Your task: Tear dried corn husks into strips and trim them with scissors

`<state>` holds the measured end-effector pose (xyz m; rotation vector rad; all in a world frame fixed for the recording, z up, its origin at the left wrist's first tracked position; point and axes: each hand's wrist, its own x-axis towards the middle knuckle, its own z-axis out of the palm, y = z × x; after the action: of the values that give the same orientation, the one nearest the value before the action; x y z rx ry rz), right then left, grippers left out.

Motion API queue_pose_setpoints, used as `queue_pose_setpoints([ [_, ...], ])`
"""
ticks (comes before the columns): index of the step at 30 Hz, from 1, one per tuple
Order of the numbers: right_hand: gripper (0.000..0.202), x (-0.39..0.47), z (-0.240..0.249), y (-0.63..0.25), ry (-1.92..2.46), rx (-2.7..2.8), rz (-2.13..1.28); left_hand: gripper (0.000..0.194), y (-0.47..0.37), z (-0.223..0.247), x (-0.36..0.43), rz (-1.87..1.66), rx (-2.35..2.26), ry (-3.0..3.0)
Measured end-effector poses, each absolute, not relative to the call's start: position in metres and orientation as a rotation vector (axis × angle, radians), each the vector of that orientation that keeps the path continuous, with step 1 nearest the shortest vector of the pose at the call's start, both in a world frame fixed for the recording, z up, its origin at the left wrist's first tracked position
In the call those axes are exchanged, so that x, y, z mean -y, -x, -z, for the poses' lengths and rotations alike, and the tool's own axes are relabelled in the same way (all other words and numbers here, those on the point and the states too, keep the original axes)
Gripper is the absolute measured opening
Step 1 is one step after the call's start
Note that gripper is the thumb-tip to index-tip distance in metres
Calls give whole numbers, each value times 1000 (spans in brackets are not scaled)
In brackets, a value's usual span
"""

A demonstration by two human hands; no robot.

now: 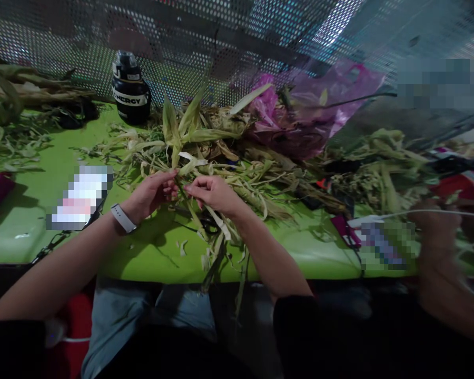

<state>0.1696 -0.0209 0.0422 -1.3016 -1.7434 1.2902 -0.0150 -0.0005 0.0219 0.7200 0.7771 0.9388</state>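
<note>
My left hand (156,193), with a white band at the wrist, has its fingers curled round the lower end of a bundle of pale green corn husk (176,138). The bundle's leaves fan out upward and to the right. Close beside it, my right hand (212,193) is closed in a pinch on what looks like a strip of the same husk. The exact spot between the fingertips is hard to make out. A pair of black-handled scissors (209,225), partly covered by husk strips, lies just below my right hand.
A green table (142,258) carries heaps of loose husk (256,179). Behind stand a black bottle (130,95) and a pink plastic bag (300,121) against a perforated metal screen. A phone (81,197) lies left. Another person's hands (434,216) are at far right.
</note>
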Motion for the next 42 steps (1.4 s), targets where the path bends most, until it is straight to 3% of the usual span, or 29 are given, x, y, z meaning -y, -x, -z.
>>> queue_pose_setpoints([
  [4,29,30,-46,-166,1300,1797,-1214,18,16,-16,-1,-994,-767,-794],
  [14,21,32,-34,-162,1352,2186,-590,28,8,-14,9,-990,-771,-1095],
  [18,11,36,-32,-155,1265,2467,-341,23,9,-14,8,-1009,-891,-1137],
  [22,20,39,-37,-157,1315,2561,-409,17,12,-15,4,-1014,-966,-1142],
  [29,29,24,-47,-181,1305,2242,-370,16,16,-21,2,-872,-855,-1013],
  [36,39,12,-31,-177,1310,1696,-1277,23,19,-25,6,-850,-706,-1137],
  [39,37,15,-25,-170,1352,1627,-1173,18,19,-22,4,-877,-693,-1184],
  [42,29,20,-21,-165,1422,1722,-781,12,19,-21,3,-879,-714,-1111],
])
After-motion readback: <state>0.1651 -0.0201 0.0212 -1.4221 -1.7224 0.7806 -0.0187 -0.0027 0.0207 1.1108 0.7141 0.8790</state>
